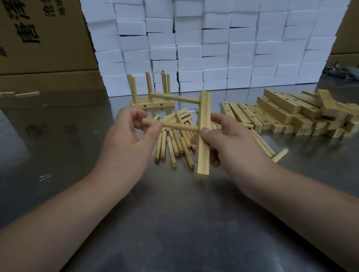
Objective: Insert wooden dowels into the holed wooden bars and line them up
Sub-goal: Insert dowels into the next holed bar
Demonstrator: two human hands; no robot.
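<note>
Between the two hands, just above the tabletop, the held bar stands nearly on end, its lower end close over the metal table. The right hand grips it about the middle, thumb across the near face and fingers curled behind. One upper dowel already sits in a hole near its top, pointing away to the left. The left hand pinches a second dowel between thumb and fingertips, and its far tip meets the bar at mid-height; whether it has entered the hole I cannot tell. By my reckoning this bar is partly filled. Behind it, a few finished bars lie side by side with their dowels upright, so the lining-up has begun. Much is left: a heap of loose dowels lies under the hands, and a large stack of holed bars waits to the right. A wall of white blocks closes the back and a cardboard box the left rear. The near table offers open room; the row's free side looks to be its front, toward the dowel heap.
</note>
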